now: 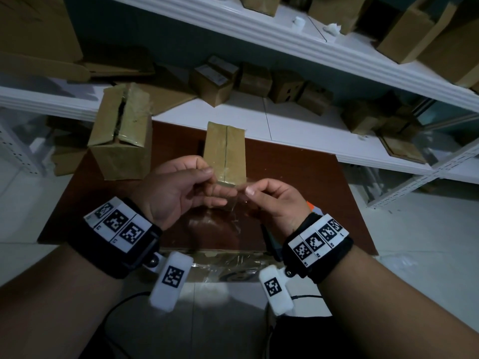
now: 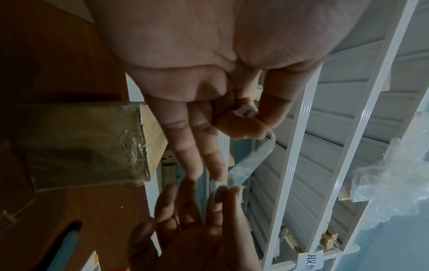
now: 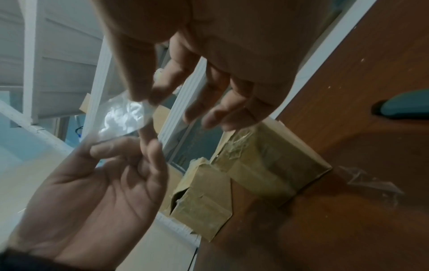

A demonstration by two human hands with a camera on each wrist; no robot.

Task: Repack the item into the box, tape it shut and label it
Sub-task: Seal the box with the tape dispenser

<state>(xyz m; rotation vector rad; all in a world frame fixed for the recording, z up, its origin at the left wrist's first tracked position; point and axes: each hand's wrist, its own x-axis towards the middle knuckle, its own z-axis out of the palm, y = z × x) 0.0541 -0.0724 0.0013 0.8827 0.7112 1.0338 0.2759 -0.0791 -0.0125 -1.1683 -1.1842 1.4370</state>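
Observation:
A small cardboard box (image 1: 225,151) stands closed on the brown table (image 1: 298,177), with clear tape along its top seam. In front of it, both hands hold a short strip of clear tape (image 1: 230,187) above the table. My left hand (image 1: 210,174) pinches one end between thumb and forefinger; my right hand (image 1: 248,189) pinches the other end. The left wrist view shows the tape strip (image 2: 250,159) running from the left fingers (image 2: 239,126) to the right hand (image 2: 197,229), beside the box (image 2: 81,144). The right wrist view shows the tape strip (image 3: 123,117) bent between the hands.
A second, larger box (image 1: 121,133) with loose flaps stands at the table's left rear corner. White shelves (image 1: 285,117) behind hold several cardboard boxes. Crumpled tape scraps (image 1: 233,224) lie on the table's near part. A teal-handled object (image 3: 403,104) lies on the table.

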